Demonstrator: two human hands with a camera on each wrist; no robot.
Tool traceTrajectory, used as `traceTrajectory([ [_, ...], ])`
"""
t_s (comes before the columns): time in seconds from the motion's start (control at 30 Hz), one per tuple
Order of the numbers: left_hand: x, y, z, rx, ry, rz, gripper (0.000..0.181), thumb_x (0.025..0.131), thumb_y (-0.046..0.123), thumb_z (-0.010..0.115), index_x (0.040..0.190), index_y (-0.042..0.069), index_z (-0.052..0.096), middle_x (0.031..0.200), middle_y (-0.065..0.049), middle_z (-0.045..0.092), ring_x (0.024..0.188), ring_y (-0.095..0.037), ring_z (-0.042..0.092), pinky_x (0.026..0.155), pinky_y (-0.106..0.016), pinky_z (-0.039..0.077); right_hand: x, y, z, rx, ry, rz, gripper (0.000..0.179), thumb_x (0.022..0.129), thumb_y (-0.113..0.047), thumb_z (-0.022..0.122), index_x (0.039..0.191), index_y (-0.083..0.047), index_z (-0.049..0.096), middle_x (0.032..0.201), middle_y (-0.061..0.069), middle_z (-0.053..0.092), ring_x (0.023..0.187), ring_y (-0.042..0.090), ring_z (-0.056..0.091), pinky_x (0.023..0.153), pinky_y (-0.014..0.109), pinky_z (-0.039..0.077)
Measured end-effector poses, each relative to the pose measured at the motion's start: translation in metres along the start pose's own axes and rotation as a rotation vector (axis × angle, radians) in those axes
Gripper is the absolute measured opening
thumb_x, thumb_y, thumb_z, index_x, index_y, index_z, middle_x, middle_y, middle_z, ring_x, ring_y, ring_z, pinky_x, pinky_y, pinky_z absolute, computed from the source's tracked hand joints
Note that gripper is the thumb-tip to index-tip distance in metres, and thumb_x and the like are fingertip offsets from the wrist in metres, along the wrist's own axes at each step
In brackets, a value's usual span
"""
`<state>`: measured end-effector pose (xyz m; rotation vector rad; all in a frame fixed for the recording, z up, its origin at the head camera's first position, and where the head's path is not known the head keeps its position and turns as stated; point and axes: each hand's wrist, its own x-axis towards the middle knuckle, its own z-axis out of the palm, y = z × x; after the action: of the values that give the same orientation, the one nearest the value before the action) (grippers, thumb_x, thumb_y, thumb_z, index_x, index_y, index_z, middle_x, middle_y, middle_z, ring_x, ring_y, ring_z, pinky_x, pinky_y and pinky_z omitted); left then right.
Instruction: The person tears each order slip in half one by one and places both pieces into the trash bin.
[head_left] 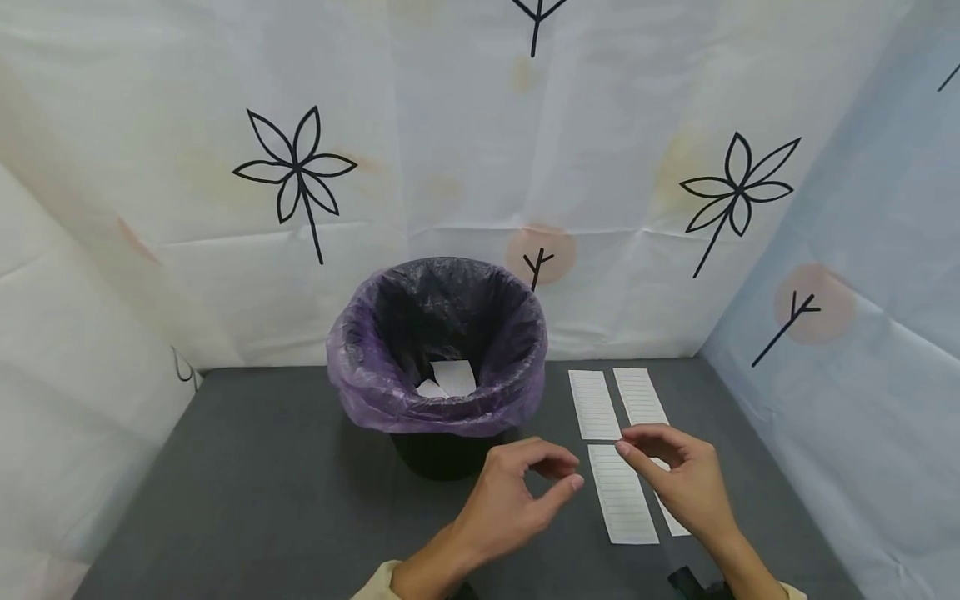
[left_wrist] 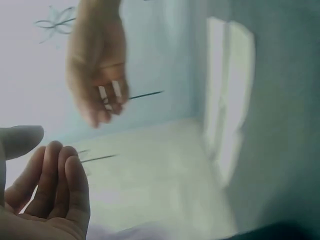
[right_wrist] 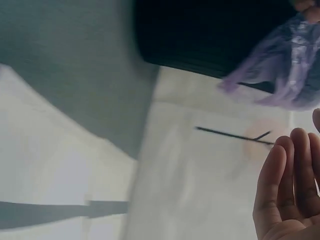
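Both bare hands are raised over the dark table. In the head view the left hand (head_left: 504,504) is in front of the bin, its fingers loosely bent with a gap between thumb and fingertips. Facing it, the right hand (head_left: 686,479) hovers over several lined white paper slips (head_left: 621,496), which lie in two columns. Neither hand holds anything. A black bin (head_left: 442,457) stands left of the slips, lined with a purple plastic bag (head_left: 360,367) folded over its rim. White paper pieces (head_left: 455,379) lie inside it. The right hand partly hides the right-hand slips.
White fabric walls (head_left: 450,183) printed with black flowers and twigs enclose the back and sides. The grey table (head_left: 285,500) extends left of the bin. A black object (head_left: 686,581) shows beside the right wrist, and a thin dark cord (head_left: 180,367) hangs at the left wall.
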<state>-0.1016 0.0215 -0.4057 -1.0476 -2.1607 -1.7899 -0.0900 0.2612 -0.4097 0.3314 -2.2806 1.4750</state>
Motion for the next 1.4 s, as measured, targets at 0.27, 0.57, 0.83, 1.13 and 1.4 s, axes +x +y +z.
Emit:
traceTrajectory([
  [0.27,-0.01,-0.064,0.041,-0.03,0.006,-0.193,0.011,0.09,0.009,0.076,0.099,0.002,0.074,0.086,0.003,0.072,0.076,0.003,0.063,0.072,-0.024,0.057,-0.042,0.04,0.005,-0.072,0.069,0.162,0.016,0.083,0.007,0.079,0.097,0.001,0.073,0.084,0.006,0.074,0.072,0.01,0.07,0.066,0.019,0.053],
  [0.57,0.002,-0.095,0.079,0.023,0.007,-0.307,0.013,0.09,0.009,0.076,0.099,0.0,0.074,0.081,0.01,0.067,0.074,0.007,0.058,0.071,-0.015,0.051,-0.068,0.067,0.006,-0.339,0.219,0.376,0.028,0.077,-0.009,0.089,0.096,0.004,0.074,0.083,0.01,0.073,0.068,0.0,0.063,0.062,0.011,0.048],
  [0.83,0.011,-0.116,0.104,0.197,0.036,-0.319,0.025,0.087,0.015,0.081,0.107,0.002,0.074,0.087,0.001,0.067,0.079,-0.002,0.059,0.073,-0.018,0.05,-0.075,0.075,0.002,-0.56,0.142,0.542,0.056,0.073,-0.037,0.092,0.108,0.003,0.073,0.096,0.013,0.072,0.083,0.024,0.066,0.071,0.03,0.052],
  [1.13,0.021,-0.128,0.109,0.365,0.038,-0.387,0.034,0.086,0.023,0.081,0.113,0.004,0.072,0.094,0.0,0.065,0.088,-0.011,0.057,0.082,-0.027,0.047,-0.072,0.083,0.002,-0.656,-0.024,0.573,0.08,0.067,-0.046,0.092,0.116,0.011,0.066,0.095,0.014,0.064,0.086,0.028,0.061,0.075,0.044,0.048],
  [1.4,0.026,-0.129,0.111,0.503,-0.037,-0.405,0.048,0.082,0.031,0.084,0.118,0.002,0.071,0.1,-0.001,0.059,0.094,-0.014,0.05,0.088,-0.028,0.042,-0.068,0.087,0.005,-0.664,-0.136,0.49,0.087,0.062,-0.039,0.095,0.118,0.017,0.061,0.092,0.017,0.057,0.083,0.029,0.056,0.07,0.041,0.046],
])
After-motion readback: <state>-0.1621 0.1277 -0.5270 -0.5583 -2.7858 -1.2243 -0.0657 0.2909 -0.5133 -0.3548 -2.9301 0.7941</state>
